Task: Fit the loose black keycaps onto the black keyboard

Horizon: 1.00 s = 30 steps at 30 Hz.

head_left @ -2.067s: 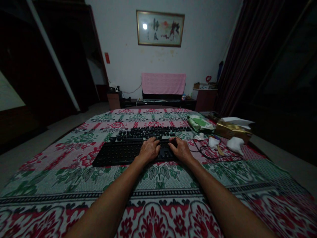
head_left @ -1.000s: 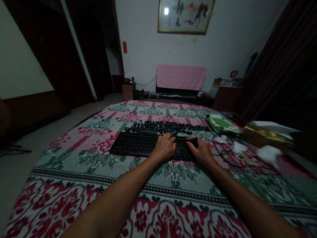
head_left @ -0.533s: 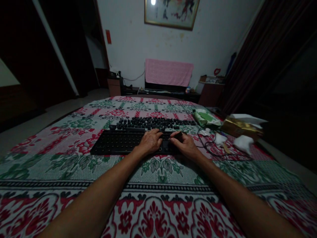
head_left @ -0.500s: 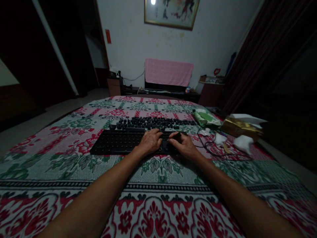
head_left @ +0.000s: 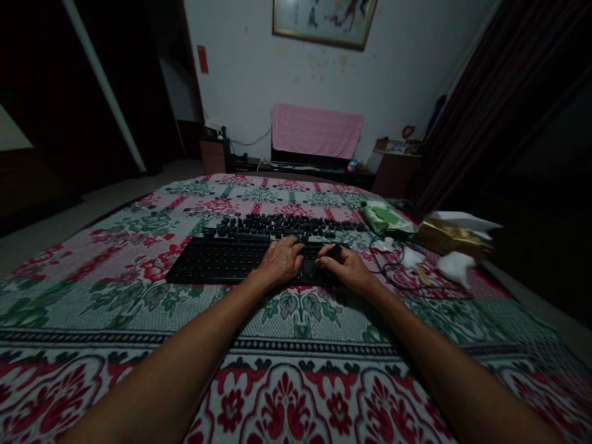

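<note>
A black keyboard (head_left: 217, 262) lies flat on the patterned bedspread (head_left: 296, 364), and its key field looks bare. A row of loose black keycaps (head_left: 277, 226) lies just behind it. My left hand (head_left: 279, 262) rests on the keyboard's right part, fingers bent and pressed down on it. My right hand (head_left: 348, 269) is at the keyboard's right end, its fingertips pinched on a small black piece (head_left: 335, 250) that looks like a keycap. What lies under the two palms is hidden.
To the right lie a green packet (head_left: 383, 217), a dark cable (head_left: 398, 280), white crumpled tissues (head_left: 453, 268) and a gold box (head_left: 446, 237). Beyond the bed stands a low cabinet with a pink cloth (head_left: 317, 131). Dark curtains hang on the right.
The view has tilted down and shifted a little. Both hands stay at the keyboard's right end, with only small finger movements by the right hand.
</note>
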Each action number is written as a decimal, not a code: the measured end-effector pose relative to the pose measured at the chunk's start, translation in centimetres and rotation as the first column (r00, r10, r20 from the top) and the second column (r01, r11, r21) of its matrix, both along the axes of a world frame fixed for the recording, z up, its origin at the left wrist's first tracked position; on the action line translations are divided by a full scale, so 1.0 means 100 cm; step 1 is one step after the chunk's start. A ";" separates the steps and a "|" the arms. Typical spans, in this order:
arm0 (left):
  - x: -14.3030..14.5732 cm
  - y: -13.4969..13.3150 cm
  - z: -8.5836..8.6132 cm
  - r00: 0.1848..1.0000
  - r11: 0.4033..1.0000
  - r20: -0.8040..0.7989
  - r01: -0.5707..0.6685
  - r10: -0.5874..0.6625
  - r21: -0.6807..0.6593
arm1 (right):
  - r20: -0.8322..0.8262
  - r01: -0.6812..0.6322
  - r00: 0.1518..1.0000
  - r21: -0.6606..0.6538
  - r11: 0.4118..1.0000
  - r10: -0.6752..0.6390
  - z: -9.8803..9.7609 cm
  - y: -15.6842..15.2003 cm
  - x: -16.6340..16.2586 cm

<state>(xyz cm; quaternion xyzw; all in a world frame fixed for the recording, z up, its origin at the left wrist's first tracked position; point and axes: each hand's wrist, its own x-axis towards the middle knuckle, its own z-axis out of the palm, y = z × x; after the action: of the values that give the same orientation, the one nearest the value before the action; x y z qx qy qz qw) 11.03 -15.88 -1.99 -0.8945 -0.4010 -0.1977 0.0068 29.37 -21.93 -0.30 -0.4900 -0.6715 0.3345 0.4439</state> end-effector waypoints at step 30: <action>0.000 -0.001 0.000 1.000 1.000 0.006 0.013 -0.013 0.016 | 0.495 -0.199 0.868 0.288 0.937 0.033 0.009 -0.013 -0.011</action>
<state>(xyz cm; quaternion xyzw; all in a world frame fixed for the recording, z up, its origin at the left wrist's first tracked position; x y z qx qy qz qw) 11.04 -15.96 -2.03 -0.8963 -0.3938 -0.2036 0.0115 28.27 -23.20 0.60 -0.4348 -0.8356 0.1113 0.3168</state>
